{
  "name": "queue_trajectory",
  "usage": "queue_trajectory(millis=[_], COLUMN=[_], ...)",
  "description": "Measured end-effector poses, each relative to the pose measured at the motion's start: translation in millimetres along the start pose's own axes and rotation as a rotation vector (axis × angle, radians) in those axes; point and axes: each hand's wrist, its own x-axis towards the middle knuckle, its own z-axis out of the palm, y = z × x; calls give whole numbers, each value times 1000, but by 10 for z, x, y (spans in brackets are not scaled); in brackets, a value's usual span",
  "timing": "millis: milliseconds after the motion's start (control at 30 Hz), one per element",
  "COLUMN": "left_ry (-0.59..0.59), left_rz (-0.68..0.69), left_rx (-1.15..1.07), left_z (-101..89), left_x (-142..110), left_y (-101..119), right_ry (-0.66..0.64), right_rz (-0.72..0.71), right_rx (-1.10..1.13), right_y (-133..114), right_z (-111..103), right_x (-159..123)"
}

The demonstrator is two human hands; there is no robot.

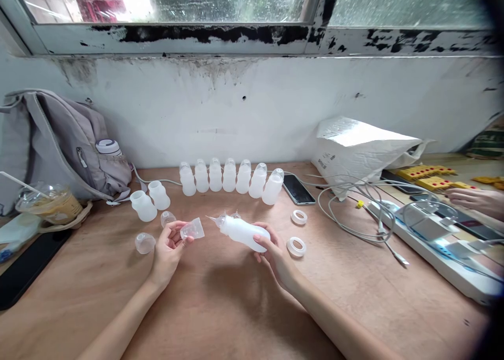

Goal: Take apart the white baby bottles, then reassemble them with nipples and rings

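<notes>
My left hand [168, 247] is closed around a clear plastic cap [192, 229], its wide end facing right. In my right hand [275, 252] a milky-white baby bottle [244, 233] lies tilted, with a clear, pointed teat [214, 221] at its left end. A small gap separates cap and teat. Clear teat-like pieces [236, 214] show partly behind the bottle. Two more clear caps, a near one [145, 243] and a far one [167, 219], stand beside my left hand. Right of my right hand lie two white rings [296, 247].
Several capped bottles [230, 176] stand in a row near the wall, with two open bottles [143, 206] to their left. A phone [298, 189], tangled cables [354, 213] and a power strip [433, 250] are on the right. Another person's hand [478, 200] is at far right.
</notes>
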Motion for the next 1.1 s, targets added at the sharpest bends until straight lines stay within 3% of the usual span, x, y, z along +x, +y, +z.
queue_trajectory(millis=[200, 500, 1100], left_ry=[-58, -301, -333], left_rz=[11, 121, 76], left_rx=[9, 153, 116], left_z=[38, 37, 72], left_x=[-48, -121, -187], left_y=[27, 11, 69], right_ry=[-19, -114, -182], right_rz=[34, 37, -7], right_rx=[-76, -139, -262], right_y=[6, -1, -55], right_z=[-1, -10, -19], right_x=[-9, -21, -65])
